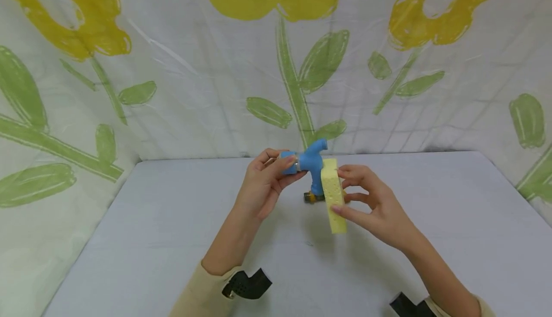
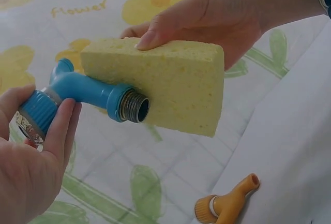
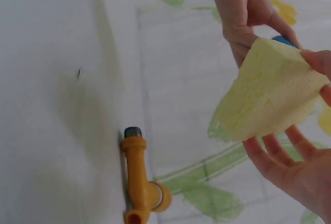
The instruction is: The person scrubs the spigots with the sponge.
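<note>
My left hand [image 1: 264, 185] grips the blue ribbed knob of a blue plastic tap [image 1: 311, 163] above the table. The tap's dark threaded end [image 2: 135, 107] shows in the left wrist view. With its thumb and fingers on opposite faces, my right hand [image 1: 374, 207] holds a pale yellow sponge [image 1: 333, 197]. The sponge's broad side lies against or right beside the blue tap's body; exact contact is hard to tell. In the right wrist view the sponge [image 3: 274, 97] hides most of the blue tap.
An orange tap [image 3: 137, 175] with a dark threaded end lies on the white table [image 1: 172, 221], behind the held things, partly hidden in the head view. A plastic sheet [image 1: 194, 92] painted with yellow flowers and green leaves hangs behind the table's far edge.
</note>
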The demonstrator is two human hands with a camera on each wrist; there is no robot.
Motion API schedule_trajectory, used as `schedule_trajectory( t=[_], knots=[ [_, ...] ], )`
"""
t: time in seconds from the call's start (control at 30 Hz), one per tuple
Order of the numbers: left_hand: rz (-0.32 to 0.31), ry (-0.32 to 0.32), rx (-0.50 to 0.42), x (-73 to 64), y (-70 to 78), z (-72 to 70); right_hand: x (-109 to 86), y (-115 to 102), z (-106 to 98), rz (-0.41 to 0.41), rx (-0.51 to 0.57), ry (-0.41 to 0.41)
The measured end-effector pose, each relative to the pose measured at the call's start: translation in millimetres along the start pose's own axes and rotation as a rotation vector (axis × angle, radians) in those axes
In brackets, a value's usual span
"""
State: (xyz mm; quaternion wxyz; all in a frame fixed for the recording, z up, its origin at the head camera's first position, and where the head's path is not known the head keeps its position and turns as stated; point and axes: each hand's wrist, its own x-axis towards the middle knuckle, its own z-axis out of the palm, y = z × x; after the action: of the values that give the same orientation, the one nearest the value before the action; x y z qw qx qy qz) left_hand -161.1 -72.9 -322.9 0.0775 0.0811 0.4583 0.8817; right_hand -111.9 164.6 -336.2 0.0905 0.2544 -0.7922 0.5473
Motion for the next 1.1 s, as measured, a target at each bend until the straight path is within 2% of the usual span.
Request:
schedule_trajectory(
  t=[0.17, 0.3, 0.4, 0.6, 0.8, 0.93, 1.1],
  knots=[
    [-0.015, -0.041, 0.020, -1.4, -1.1, 3.1, 0.0, -0.6, 0.5, -0.022, 0.037, 0.063],
    [-0.017, -0.056, 0.026, -1.3, -2.6, 6.5, -1.1, -0.4, -1.2, -0.028, 0.043, 0.074],
    [-0.001, -0.038, 0.019, -1.1, -1.6, 7.2, -1.2, -0.1, -3.1, -0.025, 0.012, 0.043],
    [0.039, -0.002, 0.009, -2.5, 5.5, 5.0, 0.3, 1.0, -8.4, -0.049, -0.126, -0.056],
    [0.035, -0.002, -0.014, -2.8, 7.8, 3.0, 1.2, 1.0, -16.2, -0.090, -0.182, -0.121],
    [0.031, 0.008, -0.048, -1.9, 6.1, 3.1, 0.8, -0.3, -15.5, -0.044, -0.123, -0.099],
    [0.040, 0.006, -0.069, -1.7, 3.6, 4.2, 2.2, -2.5, -7.1, 0.095, 0.032, -0.051]
  ],
)
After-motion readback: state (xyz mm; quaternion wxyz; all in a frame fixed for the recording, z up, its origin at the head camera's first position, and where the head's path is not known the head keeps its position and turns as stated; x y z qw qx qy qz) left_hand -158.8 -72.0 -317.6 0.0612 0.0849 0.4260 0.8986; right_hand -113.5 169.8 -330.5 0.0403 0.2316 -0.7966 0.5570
